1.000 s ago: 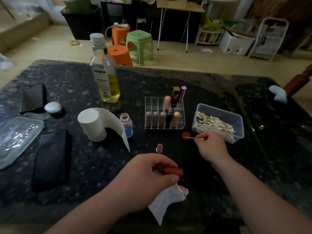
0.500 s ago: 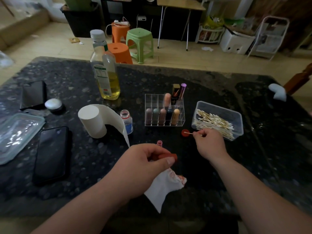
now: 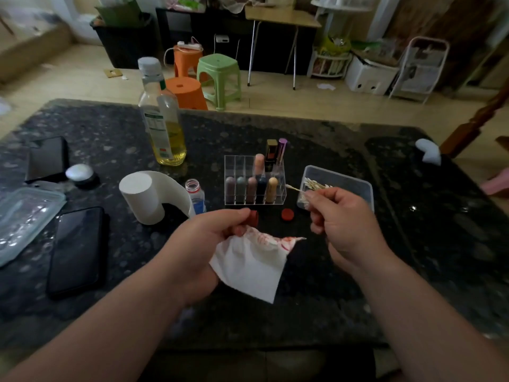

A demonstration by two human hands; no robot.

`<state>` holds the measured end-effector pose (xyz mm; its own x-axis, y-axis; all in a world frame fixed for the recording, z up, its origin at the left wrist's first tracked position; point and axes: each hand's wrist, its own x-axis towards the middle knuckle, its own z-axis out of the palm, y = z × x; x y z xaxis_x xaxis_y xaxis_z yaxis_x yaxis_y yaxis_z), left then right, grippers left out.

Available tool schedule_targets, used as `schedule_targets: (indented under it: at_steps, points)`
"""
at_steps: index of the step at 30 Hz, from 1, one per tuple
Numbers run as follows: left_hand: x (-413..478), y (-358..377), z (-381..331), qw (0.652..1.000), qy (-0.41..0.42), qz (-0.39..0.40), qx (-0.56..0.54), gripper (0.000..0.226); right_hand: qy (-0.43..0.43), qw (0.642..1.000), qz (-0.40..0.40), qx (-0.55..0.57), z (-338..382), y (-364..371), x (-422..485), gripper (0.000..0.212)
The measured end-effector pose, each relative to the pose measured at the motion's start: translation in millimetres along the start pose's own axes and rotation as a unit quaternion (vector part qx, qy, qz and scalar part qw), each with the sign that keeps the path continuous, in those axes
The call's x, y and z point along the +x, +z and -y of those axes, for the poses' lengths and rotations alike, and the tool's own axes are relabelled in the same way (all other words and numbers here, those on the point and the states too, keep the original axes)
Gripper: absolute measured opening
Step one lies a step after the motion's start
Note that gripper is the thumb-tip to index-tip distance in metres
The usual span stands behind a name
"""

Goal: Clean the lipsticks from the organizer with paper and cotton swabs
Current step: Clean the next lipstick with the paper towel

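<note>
Fingers of left hand [image 3: 203, 244] grip a red cylindrical lipstick tube [image 3: 253, 218] and stained white paper [image 3: 249, 267]; right hand [image 3: 344, 224] pinches a thin cotton swab [image 3: 293, 188] jutting beyond its fingertips.

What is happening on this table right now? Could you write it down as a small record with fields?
left hand: grips a red lipstick and a stained paper sheet
right hand: pinches a cotton swab, tip pointing towards the organizer
organizer: clear, upright, lipsticks standing in its slots
swab box: clear tub right of the organizer, swabs inside
red cap: lies loose on the table in front of the organizer
nearby: paper roll, oil bottle, small open bottle
</note>
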<state>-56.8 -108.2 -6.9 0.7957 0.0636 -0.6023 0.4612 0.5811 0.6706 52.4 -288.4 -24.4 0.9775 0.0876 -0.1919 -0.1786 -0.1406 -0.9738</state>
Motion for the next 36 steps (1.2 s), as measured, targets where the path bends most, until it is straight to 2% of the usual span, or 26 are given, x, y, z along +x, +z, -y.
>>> schedule_targets:
  at_steps: [2, 3, 7, 13, 15, 18, 23, 30, 32, 36]
  points:
    - [-2, 1, -1, 1.0, 0.006, -0.01, -0.023, 0.019, -0.007, 0.999, 0.004, 0.033, 11, -7, -11, 0.017]
    - [-1, 1, 0, 0.999, 0.026, -0.024, -0.001, 0.025, -0.009, 0.999, -0.003, 0.038, 14, -11, -15, 0.018]
    - [-8, 11, 4, 0.975, 0.109, -0.095, 0.172, 0.037, 0.004, 0.999, -0.037, 0.007, 5, -21, -14, 0.029]
    - [-8, 15, 18, 0.964, 0.112, -0.038, 0.24, 0.064, 0.02, 0.987, -0.055, -0.147, -24, -7, 31, 0.034]
    - [-4, 13, 19, 0.963, 0.099, -0.033, 0.249, 0.063, 0.035, 0.982, -0.063, -0.174, -30, -3, 44, 0.033]
    - [4, 10, 18, 0.963, 0.084, -0.047, 0.252, 0.046, 0.063, 0.974, -0.072, -0.206, -42, 0, 56, 0.031]
    - [14, 9, 5, 0.977, 0.029, -0.059, 0.201, 0.035, 0.05, 0.963, -0.069, -0.256, -46, 5, 66, 0.034]
    - [19, 4, 3, 0.985, 0.026, -0.066, 0.16, 0.02, 0.031, 0.967, -0.066, -0.243, -35, 7, 65, 0.026]
    - [16, 2, 3, 0.992, 0.01, -0.06, 0.109, 0.012, 0.025, 0.974, -0.057, -0.218, -26, 6, 58, 0.024]
    - [8, 5, -1, 0.999, -0.029, 0.0, -0.034, 0.021, -0.046, 0.993, 0.016, -0.11, 11, -2, 22, 0.017]
